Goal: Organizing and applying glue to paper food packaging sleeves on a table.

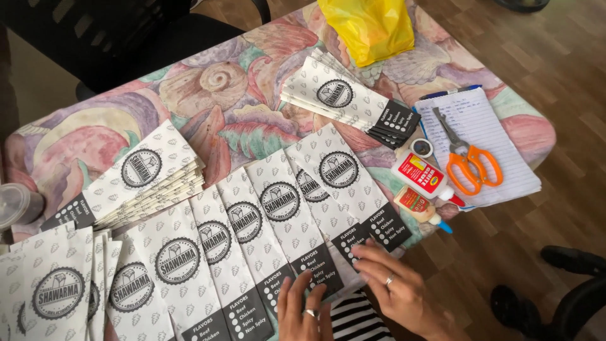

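A row of several flat white paper sleeves [252, 227] with a round black emblem and a black lower band lies fanned out along the near edge of the table. My left hand [303, 309], with a ring, rests fingers spread on the black band of one middle sleeve. My right hand [394, 281], also ringed, presses flat on the lower corner of the rightmost sleeve [353, 189]. Neither hand grips anything.
Stacks of the same sleeves lie at left [142, 177], far left [53, 290] and top centre [344, 95]. Two glue bottles [424, 177], orange scissors [470, 164] on a lined notepad [499, 151], a yellow bag [369, 25], a plastic cup [16, 203], floral tablecloth [214, 95].
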